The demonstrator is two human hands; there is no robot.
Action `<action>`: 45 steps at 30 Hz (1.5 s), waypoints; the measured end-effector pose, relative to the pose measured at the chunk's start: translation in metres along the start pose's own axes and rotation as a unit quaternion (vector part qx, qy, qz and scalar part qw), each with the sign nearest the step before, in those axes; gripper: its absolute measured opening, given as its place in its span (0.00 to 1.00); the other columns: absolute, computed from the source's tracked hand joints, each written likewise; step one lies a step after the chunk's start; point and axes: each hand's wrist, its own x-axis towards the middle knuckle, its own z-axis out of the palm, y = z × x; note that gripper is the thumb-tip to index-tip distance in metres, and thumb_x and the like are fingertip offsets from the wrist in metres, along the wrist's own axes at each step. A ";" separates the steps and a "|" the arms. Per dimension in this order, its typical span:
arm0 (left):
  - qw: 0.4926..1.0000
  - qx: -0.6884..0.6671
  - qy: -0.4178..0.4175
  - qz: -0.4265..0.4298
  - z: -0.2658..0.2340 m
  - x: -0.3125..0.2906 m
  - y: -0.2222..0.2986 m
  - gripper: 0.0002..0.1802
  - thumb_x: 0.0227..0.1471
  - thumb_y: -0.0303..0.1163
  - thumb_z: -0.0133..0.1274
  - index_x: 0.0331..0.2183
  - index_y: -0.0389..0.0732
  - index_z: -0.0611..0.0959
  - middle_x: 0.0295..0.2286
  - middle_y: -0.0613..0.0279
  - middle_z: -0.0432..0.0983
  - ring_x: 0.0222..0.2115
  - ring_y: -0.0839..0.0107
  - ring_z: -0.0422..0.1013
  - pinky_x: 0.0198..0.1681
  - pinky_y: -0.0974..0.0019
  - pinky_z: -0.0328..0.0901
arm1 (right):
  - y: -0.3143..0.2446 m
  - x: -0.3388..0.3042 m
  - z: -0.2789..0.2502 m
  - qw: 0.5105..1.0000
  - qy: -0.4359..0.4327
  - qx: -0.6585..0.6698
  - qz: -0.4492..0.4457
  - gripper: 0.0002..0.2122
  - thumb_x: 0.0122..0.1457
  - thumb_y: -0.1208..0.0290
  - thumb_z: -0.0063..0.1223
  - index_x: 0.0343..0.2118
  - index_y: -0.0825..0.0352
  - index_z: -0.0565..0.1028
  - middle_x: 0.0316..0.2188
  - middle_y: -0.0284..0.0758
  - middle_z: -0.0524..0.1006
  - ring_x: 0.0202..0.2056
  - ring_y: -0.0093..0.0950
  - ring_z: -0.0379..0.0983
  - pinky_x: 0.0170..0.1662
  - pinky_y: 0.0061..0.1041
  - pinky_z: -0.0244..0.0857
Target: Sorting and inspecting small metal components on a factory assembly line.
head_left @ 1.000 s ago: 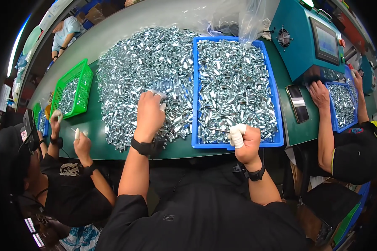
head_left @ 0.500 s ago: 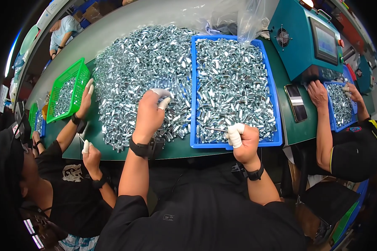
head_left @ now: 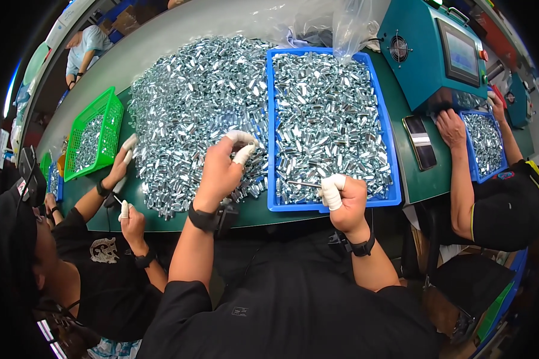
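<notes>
My left hand [head_left: 221, 170], with white covers on thumb and fingers, is over the right side of a big heap of small shiny metal pieces [head_left: 191, 102]. Its thumb and forefinger are pinched together at what looks like one small metal piece, mostly hidden by the fingertips. In my right hand [head_left: 346, 203], also with white finger covers, is a thin metal rod [head_left: 304, 183] pointing left. That hand is closed round it, above the near edge of a blue tray [head_left: 396, 179] filled with the same kind of metal pieces.
Left, a co-worker's hand [head_left: 118, 167] is beside a green basket [head_left: 112, 128] of metal pieces. A phone [head_left: 421, 142] lies right of the blue tray, near a teal machine with a screen [head_left: 461, 54]. Another co-worker's hand [head_left: 452, 128] is at a smaller blue tray [head_left: 477, 176]. Clear plastic [head_left: 350, 27] hangs behind.
My left hand has moved slightly right, toward the blue tray, and its thumb and forefinger tips have come together. My right hand keeps the rod, almost in place. The left co-worker's hand has lowered beside the basket.
</notes>
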 end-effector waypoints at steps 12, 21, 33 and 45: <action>0.977 -0.139 -0.127 0.100 0.032 -0.036 0.019 0.10 0.56 0.15 0.55 0.40 0.35 0.83 0.37 0.62 0.76 0.39 0.72 0.73 0.45 0.69 0.67 | -0.001 0.000 0.002 1.000 0.009 -0.020 0.010 0.06 0.61 0.75 0.61 0.28 0.71 0.80 0.18 0.33 0.77 0.18 0.21 0.70 0.23 0.21 0.61; 0.972 0.060 -0.072 0.217 0.037 -0.036 0.024 0.11 0.56 0.19 0.59 0.42 0.36 0.83 0.32 0.63 0.80 0.33 0.76 0.75 0.38 0.70 0.70 | -0.006 0.004 0.003 0.993 -0.020 -0.106 -0.055 0.06 0.60 0.75 0.62 0.26 0.70 0.79 0.19 0.35 0.77 0.19 0.25 0.71 0.23 0.23 0.60; 0.954 -0.248 -0.139 -0.098 0.067 -0.049 0.029 0.13 0.56 0.22 0.61 0.44 0.37 0.80 0.28 0.63 0.81 0.28 0.77 0.77 0.34 0.73 0.71 | -0.003 0.006 0.000 0.993 -0.070 -0.066 -0.063 0.08 0.60 0.73 0.63 0.26 0.69 0.80 0.19 0.36 0.77 0.19 0.27 0.72 0.23 0.24 0.61; 0.977 -0.014 -0.136 0.161 0.052 -0.041 0.021 0.16 0.53 0.21 0.63 0.44 0.35 0.80 0.33 0.60 0.82 0.34 0.75 0.78 0.39 0.70 0.71 | 0.001 0.004 0.001 0.995 -0.022 -0.070 -0.064 0.10 0.64 0.73 0.58 0.26 0.71 0.79 0.19 0.32 0.77 0.18 0.19 0.70 0.22 0.20 0.59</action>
